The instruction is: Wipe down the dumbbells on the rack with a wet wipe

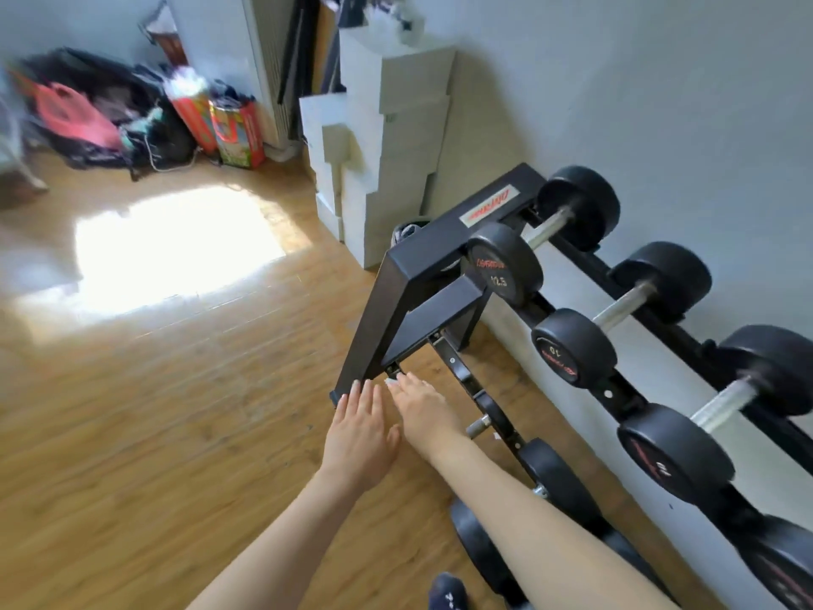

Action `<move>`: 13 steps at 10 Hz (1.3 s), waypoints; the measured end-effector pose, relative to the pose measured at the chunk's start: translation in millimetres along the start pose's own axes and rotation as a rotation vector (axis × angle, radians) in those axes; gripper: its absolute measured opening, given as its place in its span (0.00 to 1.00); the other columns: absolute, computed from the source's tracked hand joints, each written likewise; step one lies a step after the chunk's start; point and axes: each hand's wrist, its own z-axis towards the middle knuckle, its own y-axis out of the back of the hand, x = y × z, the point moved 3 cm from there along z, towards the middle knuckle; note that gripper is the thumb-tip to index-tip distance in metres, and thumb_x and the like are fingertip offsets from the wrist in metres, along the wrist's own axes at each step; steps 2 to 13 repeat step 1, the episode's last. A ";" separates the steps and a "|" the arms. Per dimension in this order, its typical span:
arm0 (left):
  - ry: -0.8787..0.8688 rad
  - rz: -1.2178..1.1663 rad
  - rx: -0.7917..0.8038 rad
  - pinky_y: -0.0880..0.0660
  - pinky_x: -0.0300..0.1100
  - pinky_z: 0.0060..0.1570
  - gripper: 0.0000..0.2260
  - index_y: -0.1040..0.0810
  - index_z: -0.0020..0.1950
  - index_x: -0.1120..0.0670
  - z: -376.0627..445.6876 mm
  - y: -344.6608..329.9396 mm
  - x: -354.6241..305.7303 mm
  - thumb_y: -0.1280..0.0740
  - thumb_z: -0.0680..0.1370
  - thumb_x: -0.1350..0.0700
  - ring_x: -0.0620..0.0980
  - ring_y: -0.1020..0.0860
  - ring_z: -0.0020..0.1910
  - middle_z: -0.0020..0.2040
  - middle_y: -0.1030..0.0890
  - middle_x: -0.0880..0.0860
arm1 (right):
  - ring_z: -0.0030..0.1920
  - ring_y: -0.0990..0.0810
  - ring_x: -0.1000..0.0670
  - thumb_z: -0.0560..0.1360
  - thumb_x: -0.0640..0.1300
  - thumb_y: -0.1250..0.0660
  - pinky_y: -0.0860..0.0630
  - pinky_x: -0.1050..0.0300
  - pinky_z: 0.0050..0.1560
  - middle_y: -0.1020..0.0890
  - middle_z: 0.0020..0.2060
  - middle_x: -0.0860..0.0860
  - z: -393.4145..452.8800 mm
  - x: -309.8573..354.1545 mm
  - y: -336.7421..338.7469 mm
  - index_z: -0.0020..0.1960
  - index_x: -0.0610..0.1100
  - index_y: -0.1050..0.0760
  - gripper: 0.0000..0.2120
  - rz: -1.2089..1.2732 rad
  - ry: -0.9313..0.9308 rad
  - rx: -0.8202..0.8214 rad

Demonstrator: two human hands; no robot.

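Observation:
A black dumbbell rack (422, 275) stands along the wall on the right. Its upper tier carries black dumbbells with steel handles: one marked 12.5 (506, 264), one marked 10 (574, 345) and a third (673, 453) nearer me. A lower dumbbell (556, 475) lies close to the floor. My left hand (360, 438) and my right hand (422, 409) reach side by side with straight fingers toward the foot of the rack's end frame. Neither hand holds anything, and no wipe is in view.
Stacked white foam blocks (387, 138) stand against the wall behind the rack. Bags and clutter (105, 112) lie in the far left corner. A sunlit patch brightens the wooden floor (176, 244). A dark-socked foot (448, 589) shows at the bottom edge.

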 end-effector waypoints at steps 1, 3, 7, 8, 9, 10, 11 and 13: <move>-0.007 0.053 -0.016 0.61 0.47 0.75 0.29 0.57 0.79 0.60 -1.6 38.1 10.5 0.53 0.84 0.45 0.55 0.59 0.79 0.80 0.56 0.58 | 0.76 0.50 0.48 0.82 0.36 0.51 0.52 0.56 0.74 0.47 0.77 0.45 -1.9 15.3 37.4 0.78 0.42 0.52 0.25 -0.019 -0.007 -0.027; -0.007 0.053 -0.016 0.61 0.47 0.75 0.29 0.57 0.79 0.60 -1.6 38.1 10.5 0.53 0.84 0.45 0.55 0.59 0.79 0.80 0.56 0.58 | 0.76 0.50 0.48 0.82 0.36 0.51 0.52 0.56 0.74 0.47 0.77 0.45 -1.9 15.3 37.4 0.78 0.42 0.52 0.25 -0.019 -0.007 -0.027; -0.007 0.053 -0.016 0.61 0.47 0.75 0.29 0.57 0.79 0.60 -1.6 38.1 10.5 0.53 0.84 0.45 0.55 0.59 0.79 0.80 0.56 0.58 | 0.76 0.50 0.48 0.82 0.36 0.51 0.52 0.56 0.74 0.47 0.77 0.45 -1.9 15.3 37.4 0.78 0.42 0.52 0.25 -0.019 -0.007 -0.027; -0.007 0.053 -0.016 0.61 0.47 0.75 0.29 0.57 0.79 0.60 -1.6 38.1 10.5 0.53 0.84 0.45 0.55 0.59 0.79 0.80 0.56 0.58 | 0.76 0.50 0.48 0.82 0.36 0.51 0.52 0.56 0.74 0.47 0.77 0.45 -1.9 15.3 37.4 0.78 0.42 0.52 0.25 -0.019 -0.007 -0.027; -0.007 0.053 -0.016 0.61 0.47 0.75 0.29 0.57 0.79 0.60 -1.6 38.1 10.5 0.53 0.84 0.45 0.55 0.59 0.79 0.80 0.56 0.58 | 0.76 0.50 0.48 0.82 0.36 0.51 0.52 0.56 0.74 0.47 0.77 0.45 -1.9 15.3 37.4 0.78 0.42 0.52 0.25 -0.019 -0.007 -0.027; -0.007 0.053 -0.016 0.61 0.47 0.75 0.29 0.57 0.79 0.60 -1.6 38.1 10.5 0.53 0.84 0.45 0.55 0.59 0.79 0.80 0.56 0.58 | 0.76 0.50 0.48 0.82 0.36 0.51 0.52 0.56 0.74 0.47 0.77 0.45 -1.9 15.3 37.4 0.78 0.42 0.52 0.25 -0.019 -0.007 -0.027; -0.007 0.053 -0.016 0.61 0.47 0.75 0.29 0.57 0.79 0.60 -1.6 38.1 10.5 0.53 0.84 0.45 0.55 0.59 0.79 0.80 0.56 0.58 | 0.76 0.50 0.48 0.82 0.36 0.51 0.52 0.56 0.74 0.47 0.77 0.45 -1.9 15.3 37.4 0.78 0.42 0.52 0.25 -0.019 -0.007 -0.027; -0.007 0.053 -0.016 0.61 0.47 0.75 0.29 0.57 0.79 0.60 -1.6 38.1 10.5 0.53 0.84 0.45 0.55 0.59 0.79 0.80 0.56 0.58 | 0.76 0.50 0.48 0.82 0.36 0.51 0.52 0.56 0.74 0.47 0.77 0.45 -1.9 15.3 37.4 0.78 0.42 0.52 0.25 -0.019 -0.007 -0.027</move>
